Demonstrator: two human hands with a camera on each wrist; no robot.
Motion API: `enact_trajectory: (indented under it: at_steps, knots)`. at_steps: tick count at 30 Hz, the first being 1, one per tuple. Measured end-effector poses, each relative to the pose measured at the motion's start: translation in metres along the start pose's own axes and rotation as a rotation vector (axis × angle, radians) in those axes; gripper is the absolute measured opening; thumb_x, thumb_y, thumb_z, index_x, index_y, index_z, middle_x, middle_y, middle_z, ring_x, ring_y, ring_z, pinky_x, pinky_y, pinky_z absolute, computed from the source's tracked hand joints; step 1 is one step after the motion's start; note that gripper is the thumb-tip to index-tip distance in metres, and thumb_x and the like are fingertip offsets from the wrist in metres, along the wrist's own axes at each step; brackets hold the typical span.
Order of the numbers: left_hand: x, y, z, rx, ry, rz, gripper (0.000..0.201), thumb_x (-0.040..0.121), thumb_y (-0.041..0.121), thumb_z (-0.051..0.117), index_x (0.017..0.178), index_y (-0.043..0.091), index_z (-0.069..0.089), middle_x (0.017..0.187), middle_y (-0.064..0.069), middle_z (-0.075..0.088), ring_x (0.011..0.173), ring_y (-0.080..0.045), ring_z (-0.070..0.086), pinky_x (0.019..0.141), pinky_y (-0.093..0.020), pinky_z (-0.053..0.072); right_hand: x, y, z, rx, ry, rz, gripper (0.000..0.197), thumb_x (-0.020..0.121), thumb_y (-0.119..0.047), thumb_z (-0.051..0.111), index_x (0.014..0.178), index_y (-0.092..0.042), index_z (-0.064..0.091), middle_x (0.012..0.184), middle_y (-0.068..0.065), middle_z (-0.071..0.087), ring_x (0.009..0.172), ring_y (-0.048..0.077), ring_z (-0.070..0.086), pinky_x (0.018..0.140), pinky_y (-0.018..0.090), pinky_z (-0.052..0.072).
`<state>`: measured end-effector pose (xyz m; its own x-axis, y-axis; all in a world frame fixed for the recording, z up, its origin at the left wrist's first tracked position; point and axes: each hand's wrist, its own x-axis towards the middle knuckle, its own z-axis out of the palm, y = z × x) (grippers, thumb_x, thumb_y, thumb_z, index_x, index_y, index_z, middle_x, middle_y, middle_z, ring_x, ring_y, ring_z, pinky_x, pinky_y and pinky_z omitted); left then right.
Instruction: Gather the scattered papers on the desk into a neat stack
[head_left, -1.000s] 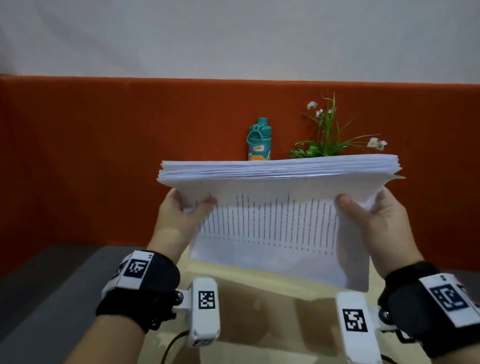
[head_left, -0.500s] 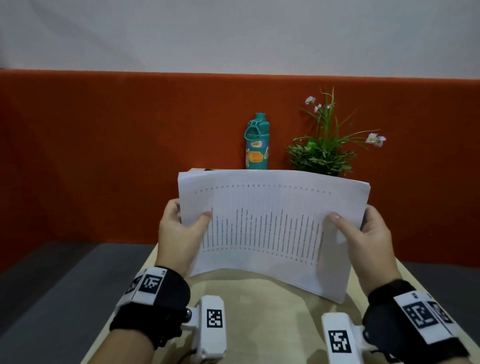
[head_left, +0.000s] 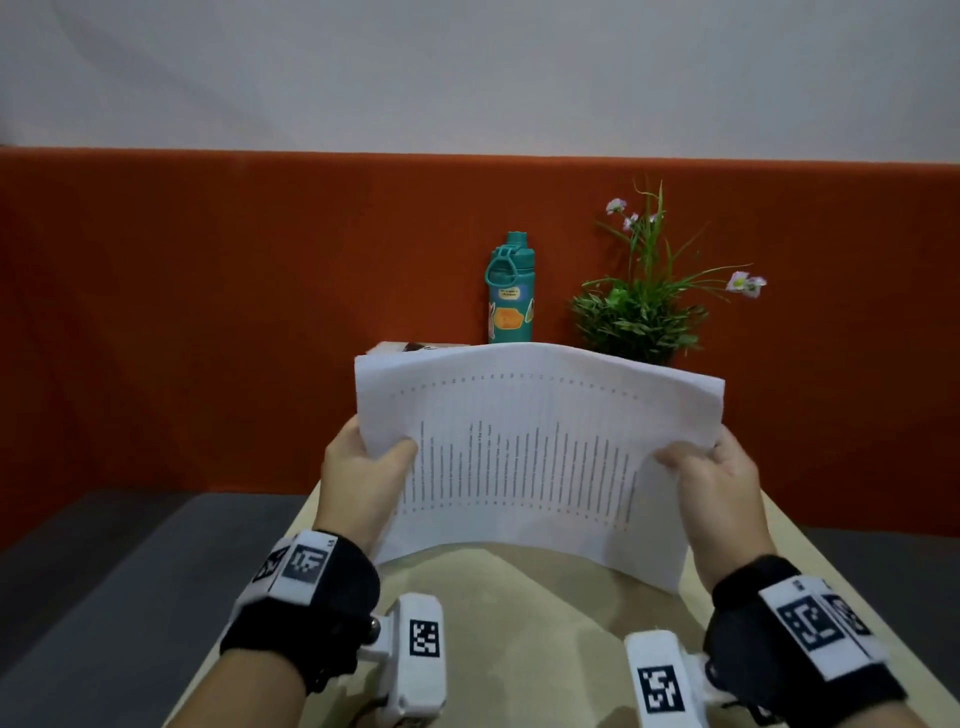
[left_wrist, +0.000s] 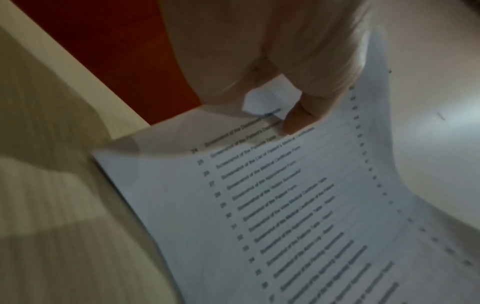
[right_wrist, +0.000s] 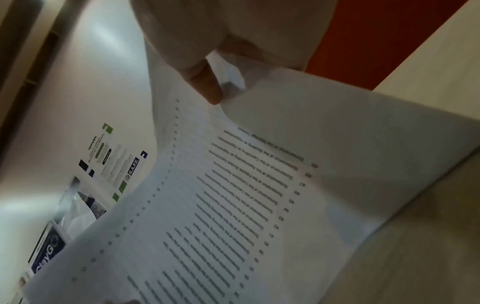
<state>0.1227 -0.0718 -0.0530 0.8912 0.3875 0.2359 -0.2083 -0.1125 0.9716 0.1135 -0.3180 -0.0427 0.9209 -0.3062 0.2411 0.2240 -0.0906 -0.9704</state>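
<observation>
A stack of white printed papers (head_left: 530, 447) stands nearly upright on its lower edge on the beige desk (head_left: 519, 603), its printed face toward me and its top bowed. My left hand (head_left: 363, 467) grips the stack's left side, thumb on the front. My right hand (head_left: 717, 483) grips the right side the same way. In the left wrist view the thumb of my left hand (left_wrist: 298, 119) presses on the papers (left_wrist: 285, 205). The right wrist view has the thumb of my right hand (right_wrist: 205, 82) on the bent papers (right_wrist: 259, 185). The sheets behind the front one are hidden.
At the back of the desk stand a teal water bottle (head_left: 510, 291) and a potted green plant (head_left: 644, 306) against an orange partition (head_left: 208, 312). A small flat item (head_left: 415, 347) peeks out behind the papers. A grey floor (head_left: 104, 571) lies left of the desk.
The stack was held high, tilted with its top edge toward me. Both hands have lowered it and stood it upright on the desk, so the bottle and plant now show above it.
</observation>
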Motion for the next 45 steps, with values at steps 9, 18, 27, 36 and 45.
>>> enact_trajectory:
  at_steps: [9, 18, 27, 36, 45]
  knots:
    - [-0.001, -0.015, -0.005, 0.067, -0.054, -0.088, 0.028, 0.092, 0.003, 0.051, 0.111, 0.023, 0.055, 0.094, 0.008, 0.065, 0.089, -0.009, 0.062, 0.061, -0.022, 0.045, 0.005, 0.026, -0.006, -0.086, -0.104, 0.1, 0.034, 0.089, 0.003, 0.041, 0.106, -0.021, 0.057, 0.103, 0.0, 0.06, 0.094, 0.021, 0.053, 0.068, 0.033, 0.04]
    - [-0.002, -0.008, -0.025, 0.451, -0.254, -0.169, 0.04, 0.092, 0.003, 0.054, 0.123, 0.024, 0.039, 0.114, 0.0, 0.062, 0.105, -0.018, 0.06, 0.09, -0.033, 0.05, 0.023, 0.049, -0.017, -0.573, -0.232, 0.208, 0.041, 0.085, -0.012, 0.046, 0.125, -0.022, 0.046, 0.121, -0.001, 0.059, 0.114, 0.028, 0.056, 0.096, 0.048, 0.048]
    - [-0.055, 0.012, -0.046, 0.39, -0.305, -0.243, 0.056, 0.089, -0.006, 0.049, 0.138, 0.02, 0.042, 0.093, 0.006, 0.065, 0.086, -0.013, 0.066, 0.07, -0.032, 0.055, -0.04, 0.008, -0.042, -0.705, -0.298, 0.329, 0.052, 0.1, -0.008, 0.044, 0.146, -0.02, 0.025, 0.13, 0.012, 0.056, 0.102, 0.033, 0.061, 0.087, 0.049, 0.052]
    - [-0.087, -0.02, -0.049, 0.551, -0.393, -0.417, 0.028, 0.079, -0.006, 0.055, 0.104, 0.004, 0.065, 0.079, -0.008, 0.062, 0.063, -0.021, 0.056, 0.046, -0.016, 0.039, -0.07, 0.035, -0.067, -0.899, -0.352, 0.396, 0.046, 0.095, -0.004, 0.046, 0.14, -0.011, 0.04, 0.119, 0.014, 0.06, 0.1, 0.033, 0.059, 0.071, 0.033, 0.045]
    - [-0.074, -0.022, -0.041, 1.08, -0.449, -0.445, 0.035, 0.085, 0.012, 0.05, 0.116, -0.002, 0.056, 0.129, -0.023, 0.049, 0.112, -0.039, 0.056, 0.091, -0.041, 0.048, -0.064, 0.047, -0.058, -1.283, -0.405, 0.431, 0.028, 0.092, -0.018, 0.048, 0.116, -0.004, 0.055, 0.134, 0.024, 0.05, 0.123, 0.039, 0.05, 0.087, 0.035, 0.042]
